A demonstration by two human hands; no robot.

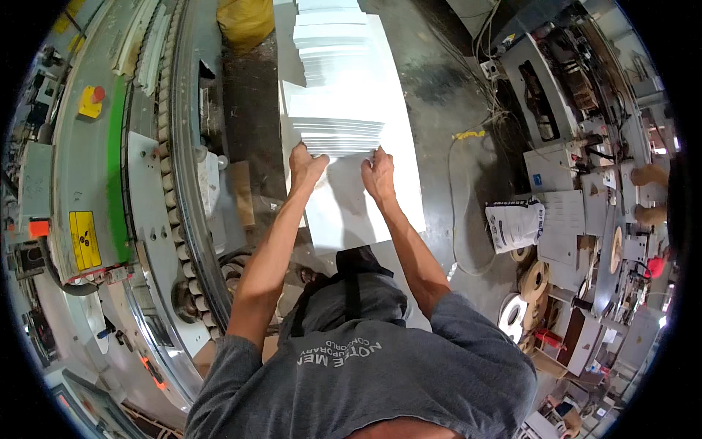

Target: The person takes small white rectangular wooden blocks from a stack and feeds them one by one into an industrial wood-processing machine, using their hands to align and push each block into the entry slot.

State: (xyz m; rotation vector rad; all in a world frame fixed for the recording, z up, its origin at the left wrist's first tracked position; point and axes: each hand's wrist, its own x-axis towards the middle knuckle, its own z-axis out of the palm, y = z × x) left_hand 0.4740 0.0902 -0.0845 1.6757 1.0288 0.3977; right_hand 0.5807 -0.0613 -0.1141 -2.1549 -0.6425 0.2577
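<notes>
Several flat white panels (338, 136) lie in a stepped stack, their near edges showing as thin parallel lines. At the stack's near left corner is my left hand (307, 168), its fingers closed on the panel edges with the thumb pointing inward. My right hand (378, 175) grips the near right corner in the same way. How many panels each hand holds cannot be made out. Under the stack lies a large white board (351, 212), its near part bare between my forearms. Farther off, more white panels (330, 33) continue in overlapping layers.
Along the left runs a long machine (95, 161) with a roller track and a red button (97, 94). A yellow sack (245, 23) stands at the far left of the board. To the right are a white bag (515, 222), rolls of edge banding (534, 282) and loose cables (491, 110).
</notes>
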